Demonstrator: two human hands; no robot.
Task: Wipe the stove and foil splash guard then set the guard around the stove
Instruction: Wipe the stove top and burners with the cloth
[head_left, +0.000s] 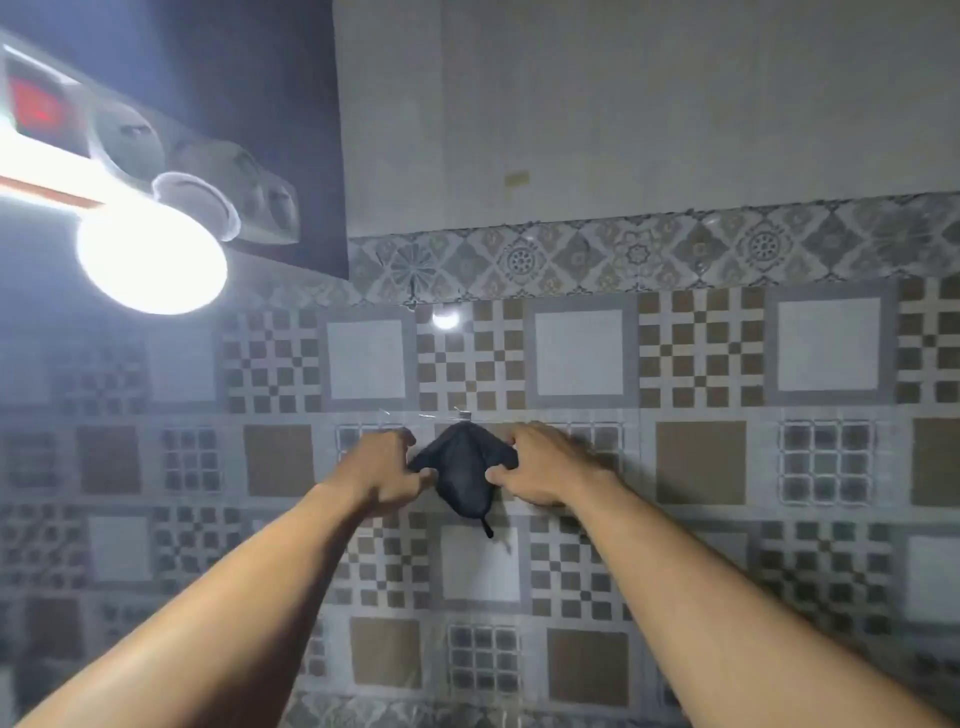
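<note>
Dark, limp fabric cloth (462, 470) hung from small wall hook (464, 414) on glossy patterned ceramic tile wall (701, 358); top gathered to a point at the hook, body bulging below, thin loose tail dangling at the bottom. Long axis vertical, straight down from the hook.

Left hand (387, 470) closed on the cloth's left corner, thumb and fingers pinching the fabric. Right hand (540, 467) closed on the right corner, likewise pinching. Both corners drawn outward, giving the cloth a winged outline. Hands level with each other, one on either side of the hook's line, equally near; hook directly above and between them.

Judged step: either freeing the wiping cloth from the hook or hanging it there; impossible to tell which. In either case the key relation is vertical, the gathered top lying above the two grips.

Stove and foil splash guard out of view, presumably below the frame.

Also shown: bright round bulb (150, 260) at upper left, beside a white multi-socket power strip (156, 140); plain pale wall panel (649, 104) above an ornate border tile band (649, 252).
</note>
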